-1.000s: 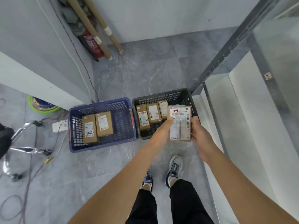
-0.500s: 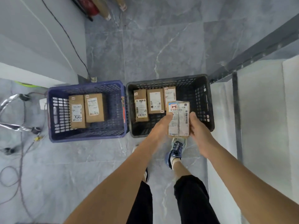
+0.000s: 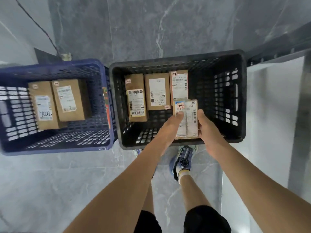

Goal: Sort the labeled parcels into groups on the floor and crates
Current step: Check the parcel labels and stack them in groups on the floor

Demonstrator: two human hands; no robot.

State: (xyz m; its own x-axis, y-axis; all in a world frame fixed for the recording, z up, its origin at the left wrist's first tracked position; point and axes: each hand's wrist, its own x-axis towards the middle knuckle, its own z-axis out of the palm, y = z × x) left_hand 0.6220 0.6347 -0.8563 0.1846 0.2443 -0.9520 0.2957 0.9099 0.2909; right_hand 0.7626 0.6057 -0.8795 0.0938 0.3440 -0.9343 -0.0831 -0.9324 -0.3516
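Note:
I hold a brown parcel with a white label and a pink tag marked "2-4" over the near side of the black crate. My left hand grips its left edge, thumb on the label. My right hand grips its right edge. Three labeled parcels lie side by side on the black crate's floor. The blue crate to the left holds two parcels.
Both crates stand side by side on a grey marble floor. A white wall or panel rises at the right, with a dark metal rail behind the black crate. A thin black cable runs down the left wall. My shoe is just before the black crate.
I have stepped closer and bent over the crates, which now fill the view. The held parcel has come down over the black crate's near side.

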